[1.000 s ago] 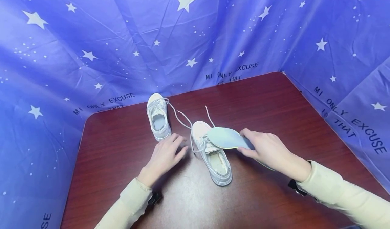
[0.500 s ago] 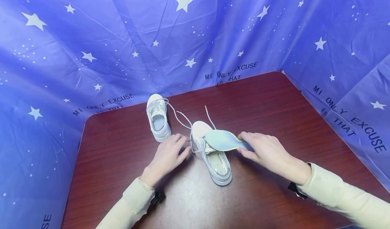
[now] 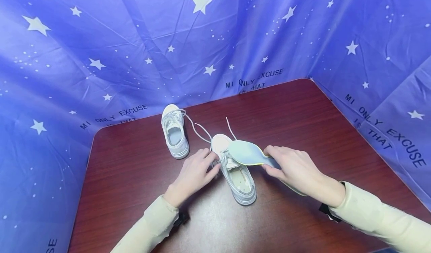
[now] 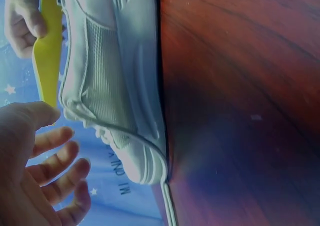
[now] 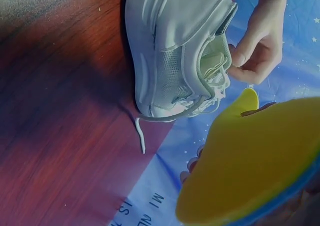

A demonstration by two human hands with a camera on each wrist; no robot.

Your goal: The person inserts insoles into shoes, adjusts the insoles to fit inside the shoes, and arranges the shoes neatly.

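Note:
My right hand (image 3: 299,170) grips the narrow heel part of a shoe insole (image 3: 245,152), pale blue-green above with a yellow underside (image 5: 250,161). The insole's broad front overlaps the laces and tongue of the nearer white sneaker (image 3: 229,176) in the head view. That sneaker stands upright, its inside bare and cream-coloured with small holes. Beside its left flank is my left hand (image 3: 193,174), fingers loosely bent and spread; in the left wrist view the thumb and fingers (image 4: 62,161) hold nothing and come close to the shoe's laced front.
A second white sneaker (image 3: 174,124), a grey insole inside, stands farther back left. A loose lace (image 3: 230,128) trails behind the nearer shoe, with more lace between the two. The reddish-brown table (image 3: 296,110) meets a blue starred curtain (image 3: 134,39) at its back and sides.
My left hand has moved right, from near the far sneaker's heel to the nearer sneaker's side. The insole has tilted slightly in my right hand, which stays about where it was.

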